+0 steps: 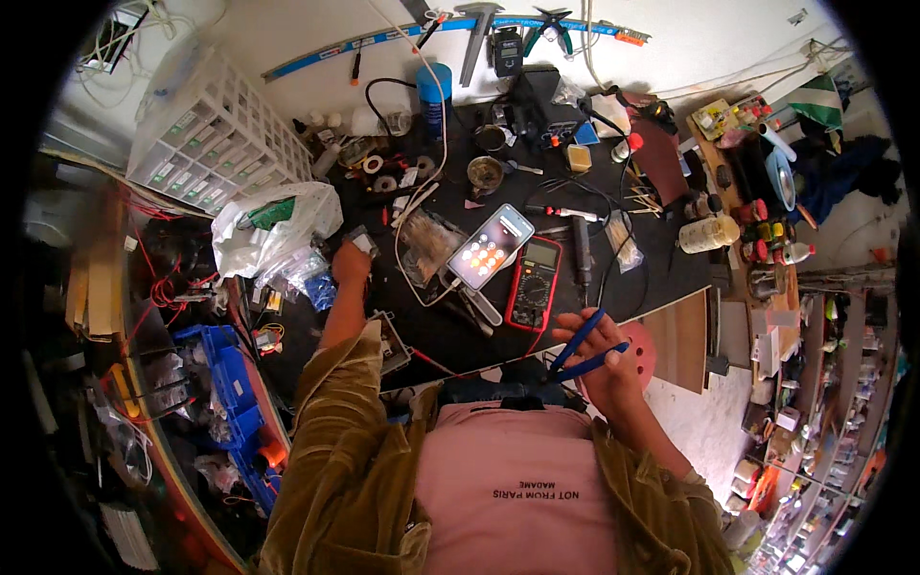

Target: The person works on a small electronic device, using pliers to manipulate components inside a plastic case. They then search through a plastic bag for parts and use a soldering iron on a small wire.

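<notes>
In my right hand [613,369] is a pair of blue-handled pliers [579,337], handles spread apart and jaws pointing back toward my body. My left hand [352,263] reaches across the left side of the dark bench, fingers curled down at a small pale, clear-looking packet [360,239]; what they grip is mostly hidden. Between my hands lie a lit phone [492,246] with a white cable plugged in and a red-framed multimeter [534,283]. A clear bag of thin pale pieces [428,240] rests left of the phone.
A white plastic bag [278,225] sits beside my left hand, below a drawer cabinet [216,134]. Blue bins [225,398] stand at lower left. An open metal box [391,343] is by my left forearm. Bottles and jars line a wooden shelf [714,158] at right.
</notes>
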A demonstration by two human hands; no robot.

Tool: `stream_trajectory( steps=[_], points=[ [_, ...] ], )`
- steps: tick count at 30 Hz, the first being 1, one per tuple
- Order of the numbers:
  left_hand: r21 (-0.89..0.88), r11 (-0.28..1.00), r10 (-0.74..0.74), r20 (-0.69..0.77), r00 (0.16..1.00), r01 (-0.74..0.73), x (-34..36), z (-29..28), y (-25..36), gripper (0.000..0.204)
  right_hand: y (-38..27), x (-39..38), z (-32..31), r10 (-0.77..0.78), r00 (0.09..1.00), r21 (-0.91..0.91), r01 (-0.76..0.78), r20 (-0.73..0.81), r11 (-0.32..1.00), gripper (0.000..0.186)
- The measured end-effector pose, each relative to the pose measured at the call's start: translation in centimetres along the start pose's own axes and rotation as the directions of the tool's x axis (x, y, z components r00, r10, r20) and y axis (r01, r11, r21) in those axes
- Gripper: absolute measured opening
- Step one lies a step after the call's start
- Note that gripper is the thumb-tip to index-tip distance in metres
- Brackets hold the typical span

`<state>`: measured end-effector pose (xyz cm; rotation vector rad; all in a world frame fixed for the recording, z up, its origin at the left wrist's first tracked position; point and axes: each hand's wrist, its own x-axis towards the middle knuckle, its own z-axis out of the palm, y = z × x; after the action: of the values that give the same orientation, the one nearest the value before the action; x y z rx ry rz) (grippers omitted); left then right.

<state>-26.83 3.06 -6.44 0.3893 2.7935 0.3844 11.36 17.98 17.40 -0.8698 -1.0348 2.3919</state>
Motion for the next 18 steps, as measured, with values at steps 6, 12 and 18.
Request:
stream_trajectory(
  steps=[6,12,18],
  points=[
    [-0.006,0.994,0.113,0.055,0.992,-0.113,1.4,-0.8,-0.7,0.057,-0.4,-0.7,-0.5,-0.018,0.998,0.015,0.019,-0.055,1.000,0.075],
    [0.022,0.993,0.111,0.108,0.988,-0.114,1.9,-0.6,-1.3,0.039,-0.8,-0.9,-0.4,-0.041,0.998,0.004,0.042,-0.053,0.999,0.075],
    [0.024,0.961,0.270,0.113,0.956,-0.274,0.7,0.3,-2.4,0.026,-1.0,-0.5,-0.4,-0.057,0.998,-0.034,0.056,-0.024,0.998,0.076]
  ],
)
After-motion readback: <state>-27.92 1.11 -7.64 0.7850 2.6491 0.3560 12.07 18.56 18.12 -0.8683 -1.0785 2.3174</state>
